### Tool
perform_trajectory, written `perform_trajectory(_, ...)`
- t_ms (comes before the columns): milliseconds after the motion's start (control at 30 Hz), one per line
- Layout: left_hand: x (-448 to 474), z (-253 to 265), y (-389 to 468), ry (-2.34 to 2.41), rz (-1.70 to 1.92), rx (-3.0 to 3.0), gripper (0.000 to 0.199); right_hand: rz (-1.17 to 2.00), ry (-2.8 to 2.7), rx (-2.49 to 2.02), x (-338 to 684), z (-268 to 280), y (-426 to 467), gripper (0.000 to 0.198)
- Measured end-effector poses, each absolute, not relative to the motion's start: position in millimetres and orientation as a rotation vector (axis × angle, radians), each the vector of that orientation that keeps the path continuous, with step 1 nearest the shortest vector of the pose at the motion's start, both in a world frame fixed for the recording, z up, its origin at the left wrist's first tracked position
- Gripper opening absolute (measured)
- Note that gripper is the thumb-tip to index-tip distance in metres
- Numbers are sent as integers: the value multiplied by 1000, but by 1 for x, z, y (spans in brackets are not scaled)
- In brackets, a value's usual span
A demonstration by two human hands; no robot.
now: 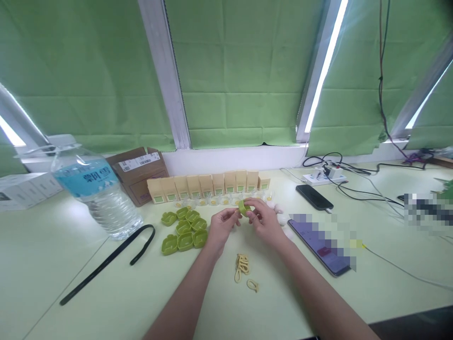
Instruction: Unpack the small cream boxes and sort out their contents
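Note:
My right hand [264,218] is closed on a small green cup [243,208], gripping it between thumb and fingers. My left hand [222,226] is at the cup's left side with thumb and fingertips pinched together. Whatever is between those fingertips is too small to make out. Several more green cups [185,241], some flower-shaped, are grouped left of my left hand. Below the hands lie a small pile of pale yellow cord loops [242,264] and one separate loop [252,285]. White and pinkish rounded pieces [282,218] show partly behind my right hand.
Behind the hands stand a row of kraft paper boxes [206,186] and small clear containers [225,200]. At left are a large water bottle [95,184], a cardboard box [139,174] and a black strap [106,264]. Two phones, one black [314,197], and a power strip [323,179] are at right.

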State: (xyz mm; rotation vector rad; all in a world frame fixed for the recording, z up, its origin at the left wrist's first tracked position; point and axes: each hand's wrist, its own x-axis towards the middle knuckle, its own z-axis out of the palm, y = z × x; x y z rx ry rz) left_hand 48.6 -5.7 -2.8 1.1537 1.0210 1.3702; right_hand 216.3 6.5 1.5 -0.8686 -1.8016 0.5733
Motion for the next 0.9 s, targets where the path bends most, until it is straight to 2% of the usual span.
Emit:
perform_trajectory(400, 50, -4, -5, 967, 1429, 1115, 35, 684, -1744, -812, 216, 3, 5, 27)
perform_trajectory(667, 54, 2, -6, 1051, 1494, 1141, 39, 579, -1714, -828, 215, 4, 4, 27)
perform_trajectory(900, 52, 7, -8, 1107, 1504, 1175, 33, 612, -1697, -815, 214, 4, 2, 28)
